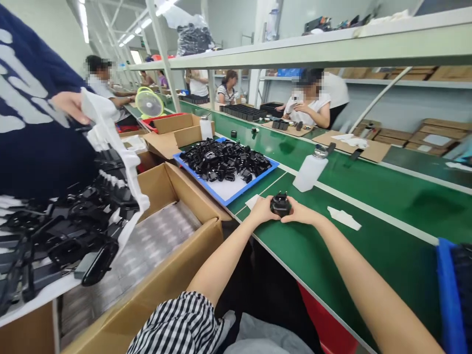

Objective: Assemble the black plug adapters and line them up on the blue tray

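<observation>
Between my two hands is a black plug adapter (280, 204) with two metal pins pointing up and away from me. My left hand (262, 210) grips its left side, and my right hand (299, 211) grips its right side. Both hands are just above the near edge of the green work surface (317, 246). Close by my left hand, a piece of white paper (252, 201) lies on the surface. Beyond the adapter stands a white dispenser bottle (310, 171) with a metal top. A crumpled white cloth or tissue (344, 218) lies to the right of my right hand.
A blue-rimmed tray (225, 200) heaped with black plug parts sits ahead left. At left, a person's hand (72, 105) holds a tilted white foam tray (131, 172) of black parts over an open cardboard box (206, 241). A blue bin (448, 285) is at right; a shelf (313, 49) crosses overhead.
</observation>
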Motion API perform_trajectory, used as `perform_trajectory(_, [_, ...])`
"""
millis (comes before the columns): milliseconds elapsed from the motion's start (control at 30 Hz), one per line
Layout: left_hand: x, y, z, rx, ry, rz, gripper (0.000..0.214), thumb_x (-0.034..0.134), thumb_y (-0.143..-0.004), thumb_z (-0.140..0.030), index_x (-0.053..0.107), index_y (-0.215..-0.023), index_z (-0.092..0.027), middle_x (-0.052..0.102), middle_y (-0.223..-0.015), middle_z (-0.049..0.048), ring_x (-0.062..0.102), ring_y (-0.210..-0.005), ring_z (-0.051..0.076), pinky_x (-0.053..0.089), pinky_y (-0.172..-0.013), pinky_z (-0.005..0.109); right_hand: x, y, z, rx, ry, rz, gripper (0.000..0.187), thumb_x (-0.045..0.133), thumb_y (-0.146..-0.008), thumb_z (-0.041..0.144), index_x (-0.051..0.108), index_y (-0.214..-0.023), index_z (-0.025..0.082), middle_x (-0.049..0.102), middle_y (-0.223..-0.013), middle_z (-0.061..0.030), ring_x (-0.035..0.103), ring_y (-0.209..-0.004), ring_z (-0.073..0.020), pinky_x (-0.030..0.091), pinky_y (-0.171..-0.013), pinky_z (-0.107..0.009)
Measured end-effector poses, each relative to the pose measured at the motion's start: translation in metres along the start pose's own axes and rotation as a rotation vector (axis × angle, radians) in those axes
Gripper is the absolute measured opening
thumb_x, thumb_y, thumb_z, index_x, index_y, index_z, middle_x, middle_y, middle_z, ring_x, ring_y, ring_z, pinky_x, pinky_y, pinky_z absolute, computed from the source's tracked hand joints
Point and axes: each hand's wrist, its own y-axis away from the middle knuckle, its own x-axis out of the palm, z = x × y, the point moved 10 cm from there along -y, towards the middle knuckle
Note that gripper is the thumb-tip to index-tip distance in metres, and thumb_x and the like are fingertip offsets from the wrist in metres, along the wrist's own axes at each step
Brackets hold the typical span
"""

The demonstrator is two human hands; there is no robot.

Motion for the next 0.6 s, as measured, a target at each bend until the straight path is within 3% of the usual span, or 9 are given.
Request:
perform_trajectory(100, [-0.001, 0.003, -0.025, 0.091, -0.001, -0.005, 0.051, 0.062, -0.054, -0.025, 0.046, -0.100, -0.008, 0.054, -0.085, 0.0056, 0.047, -0.086, 0.022, 0.041, -0.073, 0.028, -0.009, 0.017, 0.001, 0.064, -0.103, -0.092, 0.072, 0.062, -0.056, 0.024, 0.025, -0.116, 0.010, 0.046, -0.105, -0.0138, 0.048, -0.092, -0.0223, 0.042, -0.074, -0.030])
perform_trajectory(167, [0.000, 0.009, -0.055, 0.171, 0.014, 0.013, 0.053, 0.061, -0.055, -0.025, 0.044, -0.102, -0.008, 0.053, -0.088, 0.0066, 0.045, -0.088, 0.023, 0.040, -0.076, 0.030, -0.025, 0.045, 0.006, 0.122, -0.145, -0.233, 0.078, 0.066, -0.052, 0.026, 0.023, -0.115, 0.014, 0.041, -0.110, -0.0129, 0.045, -0.096, -0.0217, 0.039, -0.079, -0.031])
perform_trajectory(267, [-0.004, 0.027, -0.109, 0.337, 0.104, 0.039, 0.065, 0.065, -0.052, -0.027, 0.037, -0.109, -0.014, 0.050, -0.097, 0.0070, 0.042, -0.096, 0.023, 0.038, -0.081, 0.034, -0.048, 0.110, 0.025, 0.182, -0.218, -0.493, 0.076, 0.072, -0.045, 0.031, 0.029, -0.106, 0.018, 0.046, -0.103, -0.0080, 0.047, -0.091, -0.0215, 0.040, -0.078, -0.033])
perform_trajectory(367, [-0.001, 0.051, -0.152, 0.531, 0.205, 0.200, 0.078, 0.064, -0.055, -0.030, 0.021, -0.120, -0.023, 0.043, -0.111, 0.0052, 0.036, -0.106, 0.020, 0.035, -0.087, 0.034, -0.066, 0.187, 0.055, 0.093, -0.392, -0.745, 0.068, 0.073, -0.045, 0.036, 0.033, -0.099, 0.023, 0.050, -0.095, -0.0037, 0.051, -0.083, -0.0203, 0.044, -0.070, -0.033])
perform_trajectory(433, [0.005, 0.059, -0.155, 0.580, 0.189, 0.292, 0.072, 0.061, -0.059, -0.033, 0.022, -0.120, -0.026, 0.040, -0.115, 0.0043, 0.034, -0.108, 0.020, 0.035, -0.087, 0.034, -0.085, 0.257, 0.070, 0.022, -0.423, -1.010, 0.068, 0.072, -0.047, 0.037, 0.034, -0.101, 0.025, 0.051, -0.095, -0.0026, 0.052, -0.083, -0.0193, 0.045, -0.069, -0.033])
perform_trajectory(500, [0.012, 0.059, -0.142, 0.577, 0.164, 0.308, 0.055, 0.056, -0.064, -0.036, 0.034, -0.113, -0.027, 0.042, -0.114, 0.0034, 0.036, -0.107, 0.020, 0.036, -0.086, 0.035, -0.106, 0.352, 0.076, 0.036, -0.283, -1.442, 0.063, 0.074, -0.045, 0.036, 0.040, -0.097, 0.026, 0.052, -0.091, -0.0016, 0.052, -0.081, -0.0181, 0.045, -0.067, -0.031])
perform_trajectory(567, [0.020, 0.055, -0.118, 0.540, 0.182, 0.273, 0.038, 0.053, -0.066, -0.037, 0.046, -0.102, -0.025, 0.047, -0.110, 0.0031, 0.040, -0.104, 0.020, 0.037, -0.085, 0.035, -0.109, 0.442, 0.065, 0.241, -0.185, -1.803, 0.051, 0.073, -0.045, 0.035, 0.047, -0.086, 0.022, 0.054, -0.081, -0.0027, 0.053, -0.074, -0.0180, 0.044, -0.059, -0.029])
perform_trajectory(600, [0.024, 0.053, -0.103, 0.507, 0.209, 0.251, 0.033, 0.052, -0.067, -0.038, 0.049, -0.096, -0.024, 0.049, -0.108, 0.0033, 0.043, -0.101, 0.019, 0.038, -0.084, 0.034, -0.106, 0.471, 0.055, 0.394, -0.179, -1.849, 0.045, 0.072, -0.045, 0.037, 0.049, -0.080, 0.021, 0.054, -0.076, -0.0032, 0.053, -0.068, -0.0181, 0.043, -0.054, -0.030])
